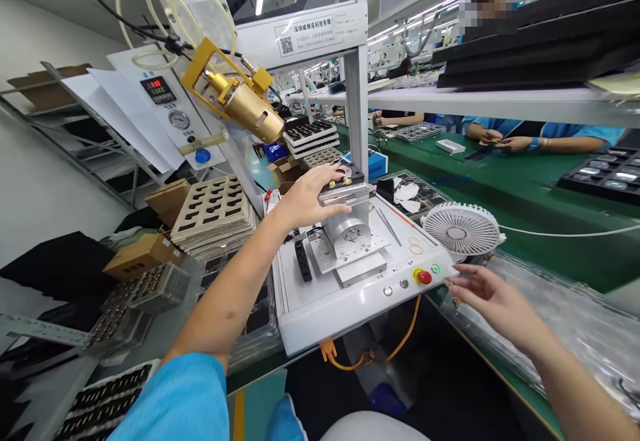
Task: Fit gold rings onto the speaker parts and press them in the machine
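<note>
Left hand (311, 196) spread flat on top plate of silver aluminium rotary fixture (347, 231), centre of frame; grip wide, fingers resting, nothing held; right hand (493, 302) half open, fingers lightly curled, empty, just beside round red stop button (425, 277) on white benchtop machine (320, 324); risk: stray right fingers pressing button would halt machine; brass cylindrical head (247, 104), upper left, sits above fixture, so left fingers could be pinched if it descends; pressing hard could shift fixture.
</note>
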A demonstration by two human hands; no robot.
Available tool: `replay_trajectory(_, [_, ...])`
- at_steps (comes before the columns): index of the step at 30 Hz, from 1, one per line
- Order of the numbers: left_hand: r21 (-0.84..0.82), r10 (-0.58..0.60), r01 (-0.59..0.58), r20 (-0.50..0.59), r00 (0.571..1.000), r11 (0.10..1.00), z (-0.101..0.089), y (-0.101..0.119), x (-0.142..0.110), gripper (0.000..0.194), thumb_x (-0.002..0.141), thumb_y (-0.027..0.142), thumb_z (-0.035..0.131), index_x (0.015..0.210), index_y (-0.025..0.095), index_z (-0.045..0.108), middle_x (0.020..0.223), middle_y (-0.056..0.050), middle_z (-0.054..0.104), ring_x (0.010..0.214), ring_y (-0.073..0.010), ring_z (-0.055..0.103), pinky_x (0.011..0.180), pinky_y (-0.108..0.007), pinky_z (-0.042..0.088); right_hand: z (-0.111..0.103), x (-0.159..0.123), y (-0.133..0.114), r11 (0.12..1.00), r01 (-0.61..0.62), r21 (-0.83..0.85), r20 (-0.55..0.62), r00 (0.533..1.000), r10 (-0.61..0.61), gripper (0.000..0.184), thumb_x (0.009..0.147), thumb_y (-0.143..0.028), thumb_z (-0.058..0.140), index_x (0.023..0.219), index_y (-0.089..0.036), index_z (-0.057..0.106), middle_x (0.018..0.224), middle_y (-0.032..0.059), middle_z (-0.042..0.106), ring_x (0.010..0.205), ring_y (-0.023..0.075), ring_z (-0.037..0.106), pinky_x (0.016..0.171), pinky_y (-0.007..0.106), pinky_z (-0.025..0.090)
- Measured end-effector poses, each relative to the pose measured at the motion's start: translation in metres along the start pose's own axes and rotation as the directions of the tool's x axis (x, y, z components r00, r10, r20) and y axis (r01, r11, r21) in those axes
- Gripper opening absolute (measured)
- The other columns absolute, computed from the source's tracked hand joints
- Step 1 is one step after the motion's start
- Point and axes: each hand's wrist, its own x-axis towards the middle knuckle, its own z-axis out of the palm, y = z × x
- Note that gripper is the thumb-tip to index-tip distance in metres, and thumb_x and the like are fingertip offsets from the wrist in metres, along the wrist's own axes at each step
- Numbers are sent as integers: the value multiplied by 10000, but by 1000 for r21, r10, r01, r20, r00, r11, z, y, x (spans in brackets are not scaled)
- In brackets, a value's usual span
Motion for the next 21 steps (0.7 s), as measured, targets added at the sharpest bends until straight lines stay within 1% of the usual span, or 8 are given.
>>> replay_trajectory(4, [6,-33,33,47,998,999,-2,3,-6,744,847,691,677,1409,215,576,1581,-156,520,1524,-370,390,1248,-599,303,17,-7,48,954,-66,-292,92,991,96,818,778,-443,663,1512,-177,421,898,95,768,820,336,746,802,483,602])
replay_trajectory(7, [-43,-43,39,-91,995,998,4,20,-29,698,901,708,587,1430,255,557,1589,-133,510,1544,-366,356,1261,-622,260,35,-13,57,859,6,-512,145,986,79,857,854,-387,551,1619,-128,263,933,78,758,807,311,722,805,447,551])
replay_trajectory(10, [-176,-43,-13,-316,948,984,34,49,-75,532,913,653,613,1283,273,654,1447,-116,629,1434,-344,507,1215,-593,371,47,-15,53,741,16,-671,116,990,83,849,901,-349,525,1648,-116,195,974,91,750,866,337,717,789,429,512])
replay_trajectory(12, [-367,-67,-75,-360,931,927,65,72,-110,337,920,554,667,1133,298,714,1215,-84,737,1246,-309,650,1119,-549,490,49,-12,45,706,-5,-708,96,990,103,873,907,-315,541,1659,-117,144,951,83,748,894,347,715,782,414,497])
replay_trajectory(14, [-593,-195,9,-251,948,805,102,95,-142,241,915,469,703,1075,294,743,1110,-87,758,1145,-302,692,1052,-511,535,46,-9,37,706,-28,-708,80,990,120,889,901,-278,568,1657,-112,131,915,76,744,885,339,713,771,396,489])
replay_trajectory(16, [-754,-388,233,-31,921,614,139,117,-166,191,902,395,733,1057,287,763,1090,-96,770,1101,-300,713,1019,-480,555,40,-10,29,713,-40,-700,73,989,127,859,890,-259,598,1641,-120,205,903,76,741,867,325,707,760,388,486])
replay_trajectory(19, [-832,-571,509,313,759,221,183,145,-193,252,878,387,770,1111,290,768,1130,-105,784,1123,-296,727,1055,-459,547,35,-29,22,810,-9,-587,141,983,114,675,875,-290,673,1508,-165,473,936,72,748,832,286,701,763,386,506])
replay_trajectory(21, [-843,-558,537,460,690,-31,203,157,-206,357,844,415,808,1179,306,751,1186,-110,777,1152,-295,727,1077,-458,539,42,-53,21,937,41,-346,255,966,52,584,849,-373,771,1375,-193,594,985,64,753,850,259,704,794,378,533])
